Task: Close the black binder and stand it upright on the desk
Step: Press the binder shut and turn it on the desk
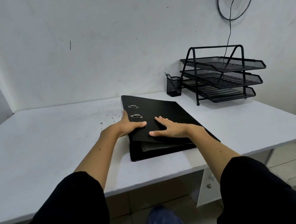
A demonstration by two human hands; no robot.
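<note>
The black binder [163, 110] lies flat on the white desk [47, 145], its cover folded down over the pages and two metal ring slots showing near the spine. My left hand [129, 125] wraps the spine edge, fingers behind it and thumb on top of the cover. Beside it my right hand [168, 128] rests flat on the cover, fingers spread, pressing it down. Dark sheets stick out slightly at the binder's near edge.
A black three-tier mesh tray rack [223, 74] and a mesh pen cup [173, 86] stand at the back right against the wall. Cables [230, 1] hang on the wall above. Small dark specks dot the desk left of the binder.
</note>
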